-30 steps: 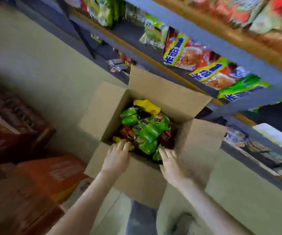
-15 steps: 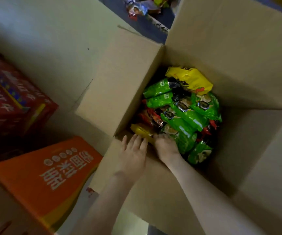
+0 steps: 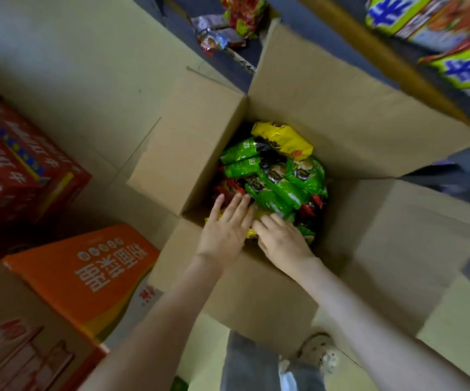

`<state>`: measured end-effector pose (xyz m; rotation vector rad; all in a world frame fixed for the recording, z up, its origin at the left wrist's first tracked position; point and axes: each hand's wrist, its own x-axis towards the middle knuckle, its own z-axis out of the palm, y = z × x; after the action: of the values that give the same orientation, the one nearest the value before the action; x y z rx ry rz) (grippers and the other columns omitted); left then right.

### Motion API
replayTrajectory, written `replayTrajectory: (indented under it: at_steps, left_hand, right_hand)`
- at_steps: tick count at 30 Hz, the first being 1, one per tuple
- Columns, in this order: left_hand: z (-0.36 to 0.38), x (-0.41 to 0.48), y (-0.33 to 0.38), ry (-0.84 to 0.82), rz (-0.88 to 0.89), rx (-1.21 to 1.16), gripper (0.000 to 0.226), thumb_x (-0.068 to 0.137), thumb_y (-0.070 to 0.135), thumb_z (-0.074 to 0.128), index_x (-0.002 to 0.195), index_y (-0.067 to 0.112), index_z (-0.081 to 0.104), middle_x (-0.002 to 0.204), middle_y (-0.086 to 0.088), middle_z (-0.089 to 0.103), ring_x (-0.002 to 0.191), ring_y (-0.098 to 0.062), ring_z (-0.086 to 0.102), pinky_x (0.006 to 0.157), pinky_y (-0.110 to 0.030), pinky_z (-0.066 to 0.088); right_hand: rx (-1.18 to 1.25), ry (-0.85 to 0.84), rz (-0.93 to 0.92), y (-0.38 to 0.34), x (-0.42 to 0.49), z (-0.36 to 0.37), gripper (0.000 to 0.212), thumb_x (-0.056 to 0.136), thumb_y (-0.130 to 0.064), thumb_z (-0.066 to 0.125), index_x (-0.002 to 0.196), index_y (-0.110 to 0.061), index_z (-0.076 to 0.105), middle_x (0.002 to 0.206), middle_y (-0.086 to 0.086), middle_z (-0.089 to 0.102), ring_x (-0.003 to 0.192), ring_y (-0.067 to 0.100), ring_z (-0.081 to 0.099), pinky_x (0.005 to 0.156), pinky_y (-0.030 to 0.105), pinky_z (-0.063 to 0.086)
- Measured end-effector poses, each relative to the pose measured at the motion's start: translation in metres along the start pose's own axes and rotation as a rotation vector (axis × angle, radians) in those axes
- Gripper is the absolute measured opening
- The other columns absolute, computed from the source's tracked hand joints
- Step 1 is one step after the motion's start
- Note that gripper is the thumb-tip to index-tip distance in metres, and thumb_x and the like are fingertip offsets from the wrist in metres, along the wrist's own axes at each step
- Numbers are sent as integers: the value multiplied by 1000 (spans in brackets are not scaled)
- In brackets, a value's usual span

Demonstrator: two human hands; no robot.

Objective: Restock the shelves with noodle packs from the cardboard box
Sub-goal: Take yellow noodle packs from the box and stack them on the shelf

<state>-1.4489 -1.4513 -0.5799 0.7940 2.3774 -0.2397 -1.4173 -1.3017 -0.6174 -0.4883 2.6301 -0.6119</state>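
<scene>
Reaching into cardboard box [image 3: 327,108] of green noodle packs [image 3: 281,190]: left hand [image 3: 224,232] flat, fingers straight; right hand [image 3: 283,244] curled round a yellow noodle pack [image 3: 252,233].

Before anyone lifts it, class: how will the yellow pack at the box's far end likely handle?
The yellow pack probably crinkles and flexes: its wrapper looks puffed and creased. Likely slippery, since the film shines. Probably light for its size: it rests on green packs without flattening them.
</scene>
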Motion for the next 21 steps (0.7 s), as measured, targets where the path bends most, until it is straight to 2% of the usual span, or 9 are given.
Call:
replayTrajectory:
  at_steps: [2,3,5,7,9,11,14,17,21]
  left_hand:
    - [-28,-6,13,20,60,10,59,99,22,39,151,8,15,157,-14,17,146,-29,12,117,-46,-3]
    - [-41,-10,20,73,82,-3,54,94,19,49,144,5,32,146,-15,39,139,-30,32,117,-43,13]
    - [-73,-21,39,228,162,-7,45,66,16,78,107,5,64,98,-9,67,96,-26,65,89,-36,49]
    - [-103,-35,60,311,228,-2,38,47,14,84,80,10,67,71,-3,65,67,-23,65,64,-28,52]
    - [-137,-56,86,394,267,-2,33,47,17,83,76,12,67,67,-2,64,64,-22,64,60,-27,51]
    - [-173,-84,117,475,337,4,26,52,20,78,74,12,67,65,-1,63,61,-21,63,58,-26,49]
    - [-227,-126,165,510,438,44,26,57,28,73,77,13,68,65,-1,63,61,-22,62,58,-24,49]
    - [-274,-166,218,524,507,14,33,56,28,82,82,12,68,68,-4,65,65,-26,64,59,-28,52]
    - [-332,-215,292,607,567,-60,42,73,32,76,111,15,68,94,-6,70,87,-26,66,68,-31,51]
  right_hand:
    - [15,76,-19,-4,-27,-39,37,66,-6,71,96,-13,49,82,6,60,78,28,60,57,33,53]
    - [11,124,-11,-5,-41,-61,30,70,-7,66,94,-12,49,82,7,60,77,28,61,56,33,53]
    - [-28,218,9,-7,-71,-103,17,73,-8,58,89,-10,53,79,6,61,73,27,62,56,32,49]
    - [-48,279,57,-12,-105,-145,16,69,-8,67,83,-8,60,74,5,61,67,25,62,56,25,40]
    - [4,305,159,-16,-146,-178,29,64,-11,81,87,-9,63,76,5,63,67,24,62,56,24,36]
    - [154,299,247,-16,-190,-204,43,72,-23,81,106,-9,60,97,8,65,86,29,62,71,28,44]
    - [327,272,292,-21,-259,-244,56,79,-30,76,126,-11,51,120,8,59,109,27,54,89,33,41]
    - [451,300,362,-29,-331,-291,44,83,-27,73,123,-20,57,115,-2,62,107,18,57,86,27,42]
    - [455,435,443,-29,-425,-345,38,82,-27,74,118,-24,61,99,-6,64,92,13,58,78,25,42]
